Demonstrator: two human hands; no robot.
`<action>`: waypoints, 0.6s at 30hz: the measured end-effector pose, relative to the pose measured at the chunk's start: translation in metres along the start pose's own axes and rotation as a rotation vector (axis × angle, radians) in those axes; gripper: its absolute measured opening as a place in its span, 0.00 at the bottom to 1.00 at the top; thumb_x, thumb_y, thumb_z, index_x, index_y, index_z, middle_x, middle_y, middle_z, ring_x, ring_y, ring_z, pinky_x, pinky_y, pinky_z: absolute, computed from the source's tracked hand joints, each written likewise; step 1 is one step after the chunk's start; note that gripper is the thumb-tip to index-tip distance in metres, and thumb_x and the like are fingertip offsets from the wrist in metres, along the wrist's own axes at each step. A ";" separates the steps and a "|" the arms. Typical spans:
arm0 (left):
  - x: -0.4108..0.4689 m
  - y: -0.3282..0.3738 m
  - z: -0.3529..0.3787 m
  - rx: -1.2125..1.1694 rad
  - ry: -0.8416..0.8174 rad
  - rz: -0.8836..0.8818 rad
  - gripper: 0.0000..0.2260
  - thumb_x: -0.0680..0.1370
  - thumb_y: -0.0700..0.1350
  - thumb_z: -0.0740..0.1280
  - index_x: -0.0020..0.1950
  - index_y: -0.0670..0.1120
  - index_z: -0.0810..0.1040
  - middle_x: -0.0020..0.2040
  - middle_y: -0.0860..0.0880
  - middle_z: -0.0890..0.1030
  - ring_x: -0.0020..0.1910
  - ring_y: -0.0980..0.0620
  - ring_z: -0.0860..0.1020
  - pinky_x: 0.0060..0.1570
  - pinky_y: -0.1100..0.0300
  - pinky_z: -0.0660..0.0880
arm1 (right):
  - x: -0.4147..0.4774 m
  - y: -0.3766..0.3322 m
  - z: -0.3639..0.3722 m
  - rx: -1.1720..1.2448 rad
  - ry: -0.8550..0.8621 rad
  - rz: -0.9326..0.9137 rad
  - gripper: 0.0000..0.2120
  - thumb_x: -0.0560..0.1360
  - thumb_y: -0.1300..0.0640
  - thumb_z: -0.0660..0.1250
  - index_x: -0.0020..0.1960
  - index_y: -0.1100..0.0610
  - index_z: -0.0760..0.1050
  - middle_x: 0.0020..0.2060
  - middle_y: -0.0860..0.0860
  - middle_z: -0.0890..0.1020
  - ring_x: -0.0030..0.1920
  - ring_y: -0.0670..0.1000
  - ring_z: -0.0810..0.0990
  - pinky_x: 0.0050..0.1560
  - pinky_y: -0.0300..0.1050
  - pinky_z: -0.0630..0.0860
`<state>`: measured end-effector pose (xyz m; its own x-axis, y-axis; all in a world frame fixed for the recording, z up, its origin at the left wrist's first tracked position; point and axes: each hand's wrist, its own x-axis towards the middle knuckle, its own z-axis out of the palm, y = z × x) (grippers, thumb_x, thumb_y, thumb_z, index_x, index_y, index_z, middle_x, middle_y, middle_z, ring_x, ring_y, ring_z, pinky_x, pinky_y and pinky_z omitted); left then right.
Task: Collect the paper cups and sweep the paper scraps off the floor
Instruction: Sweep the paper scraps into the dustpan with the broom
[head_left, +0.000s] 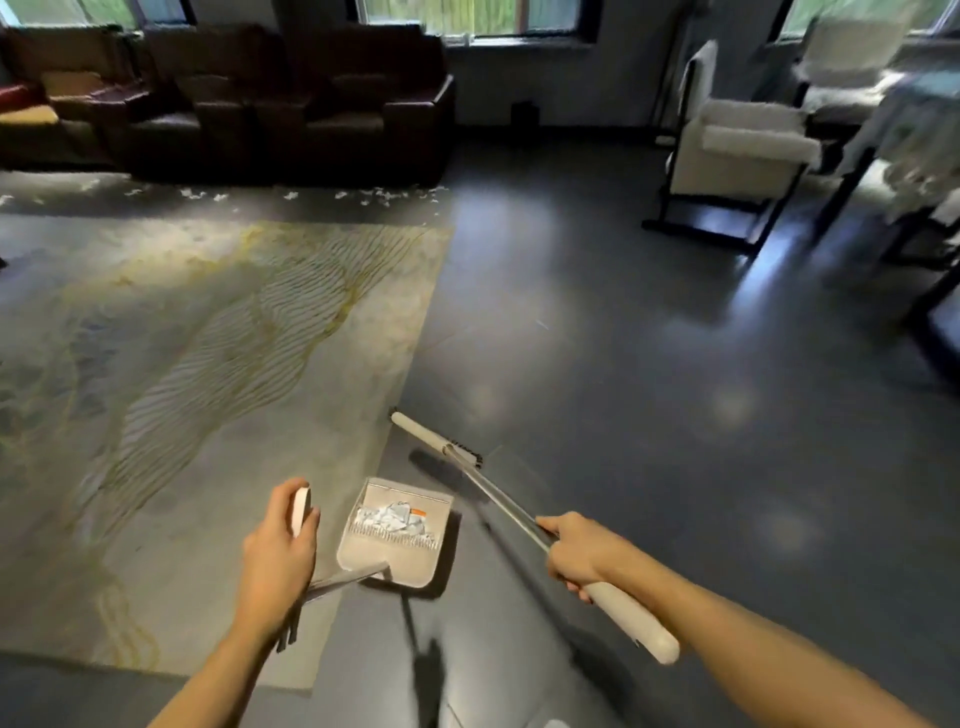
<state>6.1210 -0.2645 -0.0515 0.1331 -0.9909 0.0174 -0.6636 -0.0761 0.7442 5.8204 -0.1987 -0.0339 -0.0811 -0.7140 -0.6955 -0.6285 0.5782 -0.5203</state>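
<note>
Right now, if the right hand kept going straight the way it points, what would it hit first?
Likely the broom head: the right hand grips the broom shaft and points along it, forward and left. Past that lies the rug. Depth is unclear.

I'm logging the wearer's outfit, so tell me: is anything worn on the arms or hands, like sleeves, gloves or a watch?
No. The left hand and right hand are ungloved, no sleeve shows on either arm, and I see no watch, ring or bracelet.
</note>
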 end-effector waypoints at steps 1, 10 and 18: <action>0.013 0.019 0.018 0.001 0.002 0.018 0.10 0.79 0.42 0.64 0.58 0.51 0.71 0.39 0.39 0.79 0.35 0.38 0.75 0.39 0.50 0.71 | 0.008 0.011 -0.019 0.006 0.024 0.004 0.30 0.71 0.66 0.56 0.71 0.49 0.67 0.37 0.55 0.78 0.26 0.49 0.74 0.22 0.39 0.73; 0.120 0.155 0.165 0.005 -0.095 0.144 0.12 0.80 0.44 0.62 0.64 0.49 0.69 0.43 0.39 0.79 0.38 0.40 0.74 0.42 0.53 0.69 | 0.088 0.071 -0.176 0.148 0.171 0.081 0.31 0.72 0.65 0.56 0.74 0.48 0.63 0.36 0.52 0.77 0.27 0.51 0.76 0.26 0.42 0.76; 0.263 0.258 0.315 -0.036 -0.230 0.192 0.15 0.81 0.47 0.60 0.68 0.53 0.66 0.59 0.43 0.78 0.52 0.43 0.78 0.53 0.48 0.77 | 0.233 0.063 -0.334 0.335 0.259 0.110 0.28 0.69 0.66 0.58 0.67 0.51 0.71 0.31 0.53 0.77 0.25 0.49 0.74 0.24 0.38 0.72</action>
<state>5.7525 -0.5799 -0.0650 -0.1653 -0.9862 0.0120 -0.6336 0.1155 0.7650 5.5038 -0.4599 -0.0633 -0.3520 -0.6916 -0.6307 -0.3227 0.7222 -0.6117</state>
